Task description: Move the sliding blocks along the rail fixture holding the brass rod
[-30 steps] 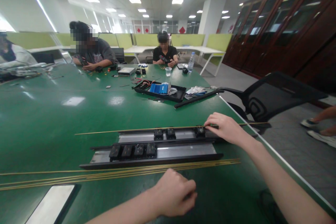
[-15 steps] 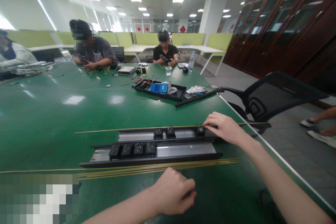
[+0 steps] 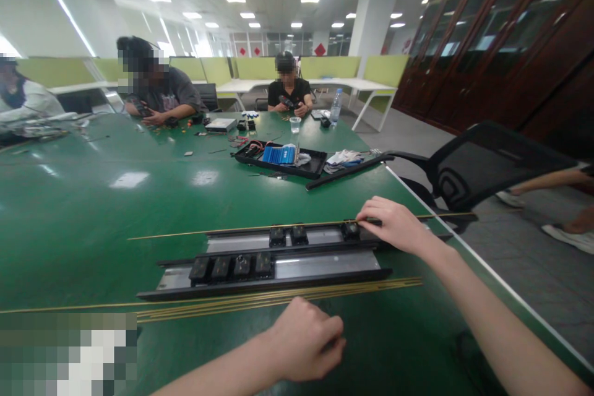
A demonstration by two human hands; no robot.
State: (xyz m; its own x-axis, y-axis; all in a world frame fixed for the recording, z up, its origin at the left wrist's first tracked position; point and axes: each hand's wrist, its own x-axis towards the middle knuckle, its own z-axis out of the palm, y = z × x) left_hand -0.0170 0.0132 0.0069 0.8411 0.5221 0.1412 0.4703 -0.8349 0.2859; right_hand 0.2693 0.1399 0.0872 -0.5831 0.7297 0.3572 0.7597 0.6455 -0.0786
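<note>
My right hand (image 3: 390,221) pinches a thin brass-coloured rod (image 3: 241,229) between thumb and fingertips. That rod lies along the far edge of the rear channel (image 3: 322,240), a grey strip with black side walls. Beside my fingertips sits a small black block (image 3: 351,230) in this channel, with two more blocks (image 3: 288,236) farther left. In the nearer channel (image 3: 331,263), several black blocks (image 3: 232,266) stand in a row at the left. My left hand (image 3: 309,339) is curled closed near the table's front, showing nothing in it. Several loose rods (image 3: 278,295) lie just beyond it.
A black tray (image 3: 313,167) holds a blue ribbed part. Gloves (image 3: 343,161) and a long black strip (image 3: 346,172) lie beside it. A mesh chair (image 3: 501,164) stands at the table's right edge. People work across the table; another person's legs (image 3: 547,185) show at right.
The view has shifted slightly. Both hands keep nearly the same pose, the right still pinching the rod. At the far right, the passing person's legs have changed position.
</note>
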